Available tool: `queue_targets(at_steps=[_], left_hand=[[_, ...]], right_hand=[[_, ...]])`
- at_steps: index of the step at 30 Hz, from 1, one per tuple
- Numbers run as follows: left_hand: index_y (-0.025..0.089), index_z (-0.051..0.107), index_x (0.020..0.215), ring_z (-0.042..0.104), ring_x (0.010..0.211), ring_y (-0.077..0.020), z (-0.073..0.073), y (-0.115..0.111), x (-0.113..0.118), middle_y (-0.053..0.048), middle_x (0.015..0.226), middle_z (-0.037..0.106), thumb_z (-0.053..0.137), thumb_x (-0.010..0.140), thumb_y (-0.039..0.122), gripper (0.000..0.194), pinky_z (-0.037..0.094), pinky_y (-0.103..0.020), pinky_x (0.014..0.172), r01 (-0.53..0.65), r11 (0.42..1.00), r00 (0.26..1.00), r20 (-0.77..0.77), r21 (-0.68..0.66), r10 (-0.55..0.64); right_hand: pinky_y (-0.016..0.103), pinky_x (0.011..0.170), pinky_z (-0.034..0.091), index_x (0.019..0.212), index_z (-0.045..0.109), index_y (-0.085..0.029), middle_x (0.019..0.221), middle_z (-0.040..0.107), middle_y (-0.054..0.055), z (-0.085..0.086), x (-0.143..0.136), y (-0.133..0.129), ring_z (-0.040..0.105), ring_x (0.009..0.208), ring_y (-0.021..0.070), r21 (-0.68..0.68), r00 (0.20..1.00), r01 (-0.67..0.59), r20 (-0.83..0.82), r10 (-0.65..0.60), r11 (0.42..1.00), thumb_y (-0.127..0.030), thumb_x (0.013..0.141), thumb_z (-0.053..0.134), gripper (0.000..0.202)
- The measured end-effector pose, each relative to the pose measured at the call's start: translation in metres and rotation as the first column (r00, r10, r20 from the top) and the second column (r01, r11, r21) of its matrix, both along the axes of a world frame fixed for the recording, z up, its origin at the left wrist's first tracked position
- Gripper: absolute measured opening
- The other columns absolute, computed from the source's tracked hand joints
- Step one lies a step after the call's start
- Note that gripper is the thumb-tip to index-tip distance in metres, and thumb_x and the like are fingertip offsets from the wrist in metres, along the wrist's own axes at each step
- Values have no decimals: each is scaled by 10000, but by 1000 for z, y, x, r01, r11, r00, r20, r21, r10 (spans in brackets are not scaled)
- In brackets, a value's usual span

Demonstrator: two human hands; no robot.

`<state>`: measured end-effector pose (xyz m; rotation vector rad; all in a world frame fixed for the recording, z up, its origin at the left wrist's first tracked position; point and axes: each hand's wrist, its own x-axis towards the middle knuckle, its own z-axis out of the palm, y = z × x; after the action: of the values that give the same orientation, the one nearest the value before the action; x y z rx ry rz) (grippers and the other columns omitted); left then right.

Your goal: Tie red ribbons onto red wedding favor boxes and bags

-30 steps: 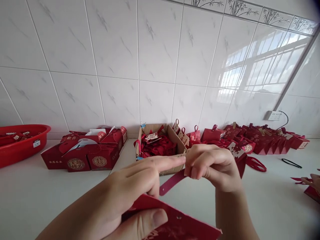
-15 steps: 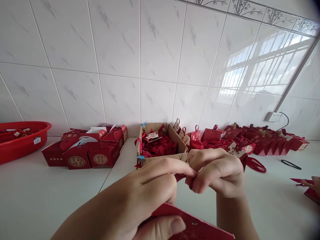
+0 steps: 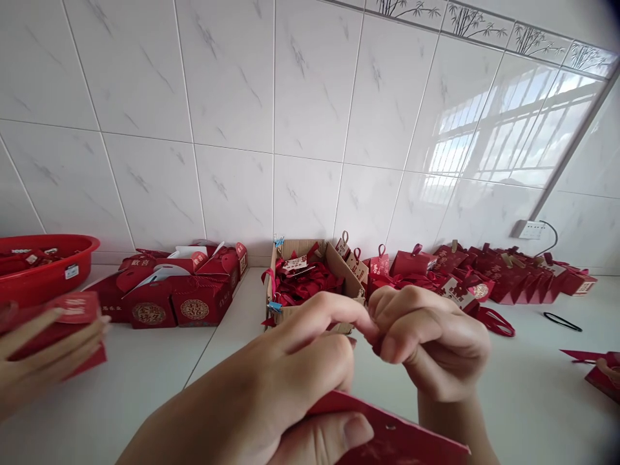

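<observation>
At the bottom centre, my left hand [image 3: 290, 381] grips a red card box [image 3: 402, 433] between its thumb and fingers. A small punched hole shows near the top edge of that box. My left index finger reaches across to the fingertips of my right hand [image 3: 431, 342]. The right thumb and fingers are pinched on a dark red ribbon [image 3: 376, 347], mostly hidden between the fingertips. Behind both hands stands an open cardboard box [image 3: 356, 309] full of red ribbons and tags [image 3: 310, 281].
Red gift boxes [image 3: 194, 307] stand left of centre. A red basin [image 3: 48, 284] is at the far left; before it another person's hand [image 3: 43, 361] holds a red box. Red bags [image 3: 513, 278] line the right, near a black loop [image 3: 562, 321]. Another hand [image 3: 609, 369] shows at the right edge.
Another person's hand with a red box has come in at the left. My hands and the held box have shifted slightly right, with my right hand still pinching.
</observation>
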<state>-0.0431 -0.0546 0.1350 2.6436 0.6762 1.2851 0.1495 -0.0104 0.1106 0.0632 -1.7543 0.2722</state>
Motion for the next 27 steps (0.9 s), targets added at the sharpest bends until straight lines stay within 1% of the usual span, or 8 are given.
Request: queue_targets(at_steps=[6,10,12,14,17,20,24,27], left_hand=[[211,429,712,625,758,-109,8,5,-5,-6,1165,614,591,857,222,218,493,-155,516,2,999,994,-107,-46,-7],[223,437,737,571,1095,-159,9,17,-4,-5,1049,627,528,904,217,190,525,-190,810,61,989,992,-103,-131,-74],[226,461,768,505,1213,-165,6,23,-4,5,1148,607,512,919,234,160,476,-241,954,23,985,998,-50,-174,-32],[233,495,821,490,1243,-162,4,28,-4,19,1249,577,510,926,258,109,439,-268,1010,-22,975,1000,17,-220,26],[246,551,934,615,1032,-146,2,33,-3,14,1098,661,483,942,267,72,498,-259,865,-66,966,994,70,-248,85],[204,557,837,619,703,-127,4,35,-1,13,793,671,501,923,244,110,480,-238,611,-133,975,974,159,-176,162],[182,514,725,543,574,-104,5,36,3,18,671,610,528,886,194,163,438,-227,522,-170,983,942,282,-64,181],[176,567,818,532,554,-100,3,33,7,24,651,597,546,870,168,56,451,-225,525,-164,986,946,281,-18,162]], right_hand=[[316,583,512,875,698,-149,741,598,36,-1,3,2,573,645,138,13,992,127,-9,-127,992,47,790,557,256],[314,600,531,868,704,-175,729,623,25,0,4,8,599,659,142,-64,982,185,55,-181,981,22,804,584,239],[297,599,526,874,707,-194,750,658,24,1,8,13,620,685,143,-108,965,263,50,-259,959,3,810,602,232],[280,588,518,877,709,-210,767,677,20,0,16,18,633,707,144,-147,928,364,-34,-372,920,-20,812,618,220],[275,605,524,889,714,-222,784,683,16,0,29,16,646,730,148,-211,822,471,-245,-513,856,-66,801,656,188],[298,666,536,962,706,-231,861,696,27,2,37,1,654,781,163,-282,772,490,-298,-561,825,-80,784,687,235],[327,645,492,903,686,-218,770,677,24,7,29,-19,605,720,168,-147,881,471,26,-473,870,-35,811,632,212],[346,675,478,897,664,-216,749,664,15,10,15,-20,586,715,161,-38,849,504,207,-487,863,-39,849,585,199]])
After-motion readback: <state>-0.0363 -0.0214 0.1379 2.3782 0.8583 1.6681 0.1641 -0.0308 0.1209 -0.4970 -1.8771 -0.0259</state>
